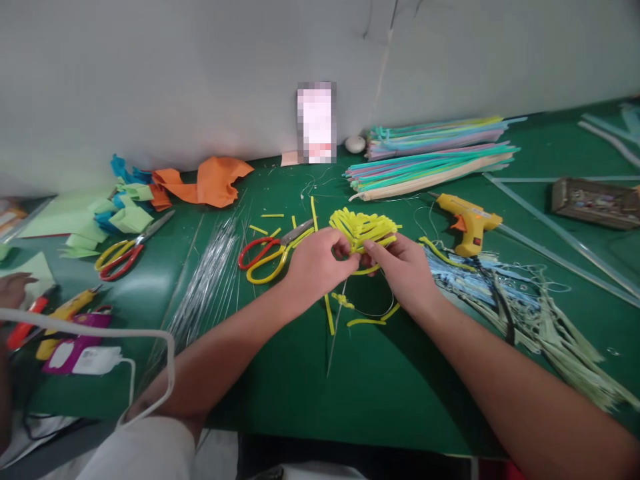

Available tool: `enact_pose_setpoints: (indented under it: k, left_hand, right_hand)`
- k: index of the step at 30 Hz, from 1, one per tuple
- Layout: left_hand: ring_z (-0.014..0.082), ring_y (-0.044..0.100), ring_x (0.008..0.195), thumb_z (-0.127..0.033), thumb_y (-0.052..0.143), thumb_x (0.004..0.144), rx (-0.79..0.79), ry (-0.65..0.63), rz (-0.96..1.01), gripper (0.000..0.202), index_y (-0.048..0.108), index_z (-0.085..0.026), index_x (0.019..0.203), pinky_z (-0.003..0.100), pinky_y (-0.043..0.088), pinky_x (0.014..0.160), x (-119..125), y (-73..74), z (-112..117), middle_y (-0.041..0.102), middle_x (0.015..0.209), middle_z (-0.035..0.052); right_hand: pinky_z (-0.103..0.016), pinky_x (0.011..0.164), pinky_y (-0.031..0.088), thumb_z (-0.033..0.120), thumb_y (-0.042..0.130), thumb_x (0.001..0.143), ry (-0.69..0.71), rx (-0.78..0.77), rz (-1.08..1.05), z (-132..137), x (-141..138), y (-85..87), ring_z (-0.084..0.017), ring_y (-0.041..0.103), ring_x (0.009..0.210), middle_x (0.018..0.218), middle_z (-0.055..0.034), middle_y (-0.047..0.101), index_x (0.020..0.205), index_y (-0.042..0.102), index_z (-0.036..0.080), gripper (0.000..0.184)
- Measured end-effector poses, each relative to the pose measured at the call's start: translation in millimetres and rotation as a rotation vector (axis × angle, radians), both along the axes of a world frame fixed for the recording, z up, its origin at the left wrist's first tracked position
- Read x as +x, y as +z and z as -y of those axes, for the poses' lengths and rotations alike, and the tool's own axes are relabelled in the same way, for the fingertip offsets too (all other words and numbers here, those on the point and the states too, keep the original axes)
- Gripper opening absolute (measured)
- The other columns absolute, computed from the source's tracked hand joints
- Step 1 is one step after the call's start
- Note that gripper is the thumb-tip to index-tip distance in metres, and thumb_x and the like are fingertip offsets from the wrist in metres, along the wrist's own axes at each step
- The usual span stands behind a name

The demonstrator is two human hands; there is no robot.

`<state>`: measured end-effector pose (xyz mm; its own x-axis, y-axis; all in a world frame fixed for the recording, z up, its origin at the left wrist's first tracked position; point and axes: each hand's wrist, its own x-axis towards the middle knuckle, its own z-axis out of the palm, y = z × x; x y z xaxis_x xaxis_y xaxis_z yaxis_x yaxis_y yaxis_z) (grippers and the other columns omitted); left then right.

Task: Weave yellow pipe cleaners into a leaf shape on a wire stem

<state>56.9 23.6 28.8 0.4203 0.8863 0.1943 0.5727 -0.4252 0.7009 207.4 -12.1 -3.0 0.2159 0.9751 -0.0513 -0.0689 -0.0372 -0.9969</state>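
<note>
Both my hands grip a fan-shaped bunch of bent yellow pipe cleaners [364, 225] above the green table. My left hand [323, 257] pinches its lower left side with curled fingers. On the right edge, my right hand [403, 263] presses with the thumb on top, its other fingers partly hidden. Beneath the bunch hangs a thin wire [336, 333] with a small yellow twist [343, 300] on it. Red-and-yellow handled scissors [273, 257] lie just left of my left hand. Cut yellow pieces [329, 315] are scattered around the hands.
A yellow glue gun [469, 220] lies to the right, near bundled pastel pipe cleaners [433, 170]. Loose metal wires [207, 273] and a second pair of scissors [133, 250] are on the left. A co-worker's hand [20, 288] shows at the far left. A white cable [170, 360] crosses near my left arm.
</note>
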Motion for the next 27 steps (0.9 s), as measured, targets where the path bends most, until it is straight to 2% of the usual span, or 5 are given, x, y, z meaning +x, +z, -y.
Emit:
enact_pose_setpoints:
  k: [7,13,17,22,27]
  left_hand:
    - [0.0118,0.049,0.062,-0.018,0.062,0.068,0.114,0.063,-0.12,0.013,0.049,-0.018,0.064,0.026,0.037,0.057,4.4,-1.6,-0.1,0.055,0.065,-0.0015]
    - [0.0139,0.052,0.064,-0.025,0.06,0.073,0.215,0.068,-0.242,0.014,0.055,-0.018,0.063,0.029,0.037,0.06,4.1,-1.4,-2.3,0.061,0.067,0.0017]
    - [0.011,0.046,0.055,-0.024,0.057,0.075,0.147,0.042,-0.185,0.02,0.055,-0.017,0.056,0.027,0.033,0.055,4.9,-0.8,0.2,0.058,0.06,0.0007]
    - [0.0092,0.044,0.053,-0.019,0.059,0.073,0.051,0.056,-0.016,0.01,0.062,-0.016,0.064,0.024,0.031,0.051,5.9,-1.0,3.5,0.057,0.059,-0.0005]
    - [0.0079,0.042,0.049,-0.031,0.064,0.076,-0.317,-0.03,0.141,0.016,0.068,-0.016,0.075,0.024,0.03,0.048,1.7,1.8,-3.9,0.058,0.059,-0.0016]
  right_hand:
    - [-0.024,0.046,0.048,0.039,0.07,0.074,-0.011,0.034,0.002,1.9,-4.1,0.6,-0.012,0.057,0.052,0.059,0.001,0.06,0.07,0.061,0.018,0.023]
    - [-0.023,0.045,0.047,0.035,0.07,0.075,-0.006,0.068,-0.022,2.5,-4.5,3.5,-0.01,0.053,0.048,0.058,0.0021,0.059,0.066,0.059,0.019,0.022]
    - [-0.023,0.045,0.048,0.036,0.069,0.076,-0.022,0.067,-0.035,3.4,-5.0,4.6,-0.01,0.055,0.05,0.059,0.0019,0.059,0.067,0.059,0.019,0.021]
    - [-0.023,0.046,0.049,0.034,0.07,0.076,-0.016,0.079,-0.049,3.4,-4.9,3.0,-0.011,0.055,0.053,0.06,0.0016,0.06,0.068,0.061,0.019,0.019]
    - [-0.022,0.045,0.046,0.034,0.069,0.078,-0.033,0.083,-0.123,0.1,-0.5,-1.9,-0.011,0.054,0.054,0.06,0.0017,0.058,0.068,0.062,0.019,0.02]
